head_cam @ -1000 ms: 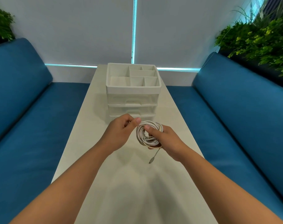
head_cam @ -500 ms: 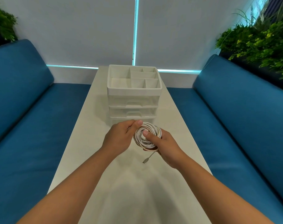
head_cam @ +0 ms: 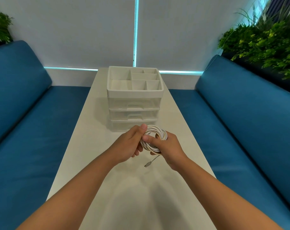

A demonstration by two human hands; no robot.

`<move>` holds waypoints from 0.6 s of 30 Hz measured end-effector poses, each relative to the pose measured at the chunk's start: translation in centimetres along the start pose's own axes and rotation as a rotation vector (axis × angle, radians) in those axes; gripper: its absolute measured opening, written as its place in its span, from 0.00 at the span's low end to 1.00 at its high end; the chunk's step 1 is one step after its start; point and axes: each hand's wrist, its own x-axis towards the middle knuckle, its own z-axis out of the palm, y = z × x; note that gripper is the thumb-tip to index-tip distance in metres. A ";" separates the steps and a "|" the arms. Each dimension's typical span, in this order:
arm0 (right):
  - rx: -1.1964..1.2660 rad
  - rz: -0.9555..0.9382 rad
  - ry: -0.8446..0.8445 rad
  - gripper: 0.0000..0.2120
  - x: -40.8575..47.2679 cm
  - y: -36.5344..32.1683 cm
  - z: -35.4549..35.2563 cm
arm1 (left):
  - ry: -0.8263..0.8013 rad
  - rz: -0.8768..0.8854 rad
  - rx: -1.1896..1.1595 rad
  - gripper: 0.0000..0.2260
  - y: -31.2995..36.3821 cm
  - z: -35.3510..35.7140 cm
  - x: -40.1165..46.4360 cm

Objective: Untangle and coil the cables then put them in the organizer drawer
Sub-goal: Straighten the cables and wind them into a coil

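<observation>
A white cable (head_cam: 155,136) is wound into a round coil held above the white table (head_cam: 84,146), just in front of the organizer. My right hand (head_cam: 168,146) grips the coil's right side, thumb laid across the loops. My left hand (head_cam: 131,144) holds the left side with its thumb on the top of the coil. A loose end with a plug (head_cam: 147,164) hangs below the coil. The white organizer (head_cam: 134,93) has a divided open top tray and clear drawers below, all pushed in; the lowest drawer is partly hidden by my hands.
Blue padded benches run along both sides of the table (head_cam: 33,130) (head_cam: 240,113). Green plants stand at the far left (head_cam: 0,25) and far right (head_cam: 265,45). A white wall with a lit vertical strip closes the far end.
The coil and both hands have shifted slightly left and toward the organizer. My left thumb now sits on the coil's top. The hanging plug end swung left.
</observation>
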 end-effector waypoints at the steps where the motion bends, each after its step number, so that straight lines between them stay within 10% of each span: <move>1: -0.004 0.008 0.001 0.06 0.0 0.0 0.0 | -0.024 -0.017 -0.030 0.25 0.0 0.0 0.0; 18: -0.185 0.106 0.092 0.20 0.8 0.8 0.3 | 0.149 -0.037 -0.448 0.11 -0.4 2.8 -0.1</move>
